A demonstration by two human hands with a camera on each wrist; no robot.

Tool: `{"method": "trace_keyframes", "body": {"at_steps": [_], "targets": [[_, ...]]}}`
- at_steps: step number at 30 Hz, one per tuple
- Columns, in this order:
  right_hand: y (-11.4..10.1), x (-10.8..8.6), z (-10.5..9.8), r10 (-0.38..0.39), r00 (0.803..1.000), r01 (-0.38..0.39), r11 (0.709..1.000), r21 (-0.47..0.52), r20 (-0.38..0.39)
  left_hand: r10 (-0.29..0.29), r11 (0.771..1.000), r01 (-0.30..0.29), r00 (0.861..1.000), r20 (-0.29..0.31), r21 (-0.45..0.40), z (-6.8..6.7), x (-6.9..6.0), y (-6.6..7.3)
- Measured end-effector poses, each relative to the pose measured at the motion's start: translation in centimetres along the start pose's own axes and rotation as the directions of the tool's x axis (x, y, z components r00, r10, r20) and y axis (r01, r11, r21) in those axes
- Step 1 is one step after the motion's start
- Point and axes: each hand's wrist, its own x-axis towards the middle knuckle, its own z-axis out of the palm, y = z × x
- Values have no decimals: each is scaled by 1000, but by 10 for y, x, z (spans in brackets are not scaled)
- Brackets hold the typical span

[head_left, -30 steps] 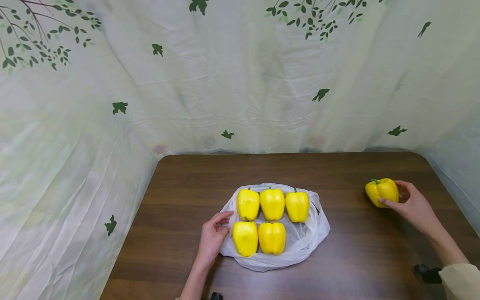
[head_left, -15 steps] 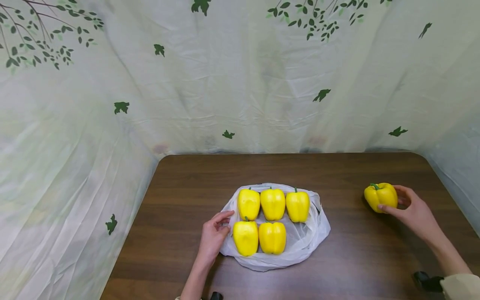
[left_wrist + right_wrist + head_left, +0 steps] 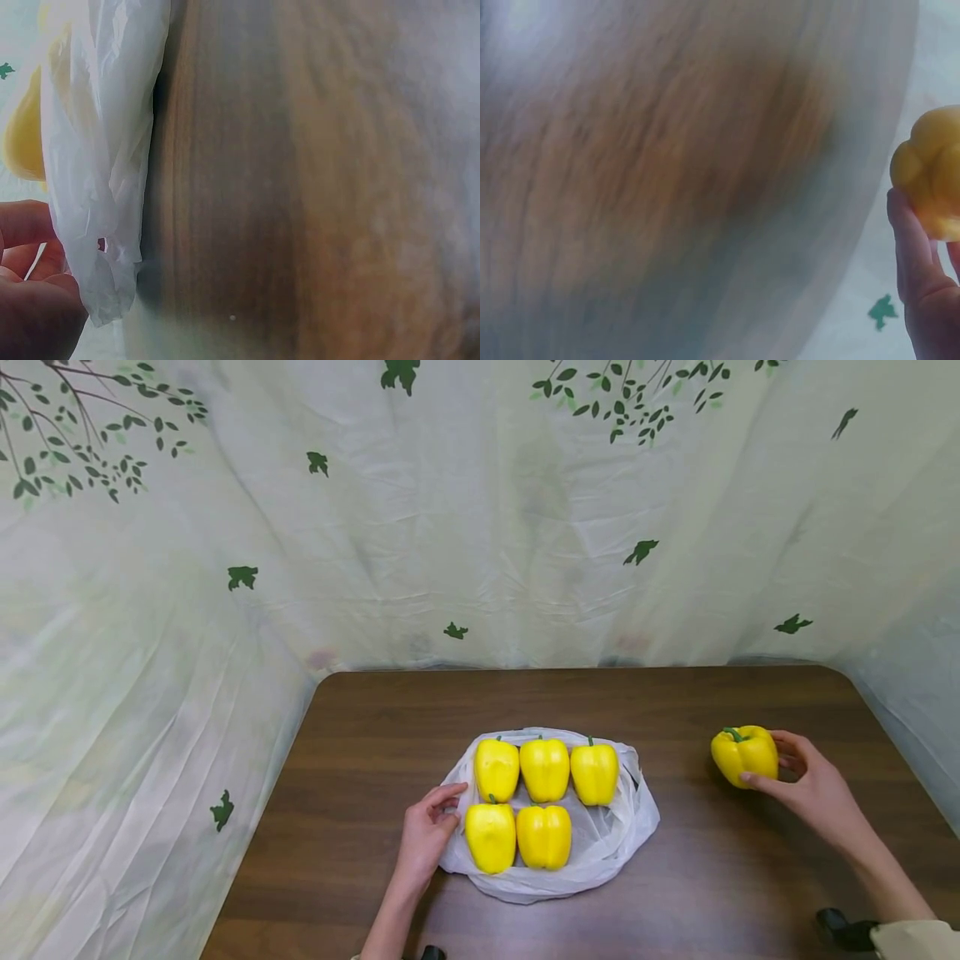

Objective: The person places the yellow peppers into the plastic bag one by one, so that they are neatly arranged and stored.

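Note:
A white plastic bag (image 3: 618, 852) lies spread on the table with its rim folded down. Inside it sit yellow bell peppers: three in a back row (image 3: 545, 770) and two in a front row (image 3: 543, 837). At the bag's left edge, my left hand (image 3: 426, 835) pinches the rim between thumb and fingers; the left wrist view shows the crumpled bag plastic (image 3: 105, 165) there. Off to the right, my right hand (image 3: 817, 789) grips another yellow bell pepper (image 3: 745, 756), its green stem pointing left. A shadow falls on the table under that pepper.
The brown wooden table (image 3: 375, 718) has rounded far corners. Behind and beside it hangs a pale curtain (image 3: 480, 527) printed with leaves. A black strap piece (image 3: 847, 931) sits at the right wrist. Bare bag surface (image 3: 596, 839) shows right of the front peppers.
My right hand has shifted slightly left and nearer to me with the bell pepper in it. The left hand, the bag and the peppers inside stay as they were.

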Motion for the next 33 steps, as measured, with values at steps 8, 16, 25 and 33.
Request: {"method": "trace_keyframes", "body": {"at_steps": [8,16,25,33], "targets": [[-14,-3,0,-4,1000,4,1000,-8,-26,0,1000,0,1000,3,4,0,0,-1],[-20,-7,2,-11,999,11,1000,9,-34,1,1000,-1,1000,2,13,-1,0,1],[-28,-15,5,-25,998,26,1000,17,-51,-2,1000,2,1000,-4,3,-1,1,-2],[-33,-21,9,-29,1000,29,999,35,-13,-7,1000,7,1000,-3,3,0,1,-2]]}}
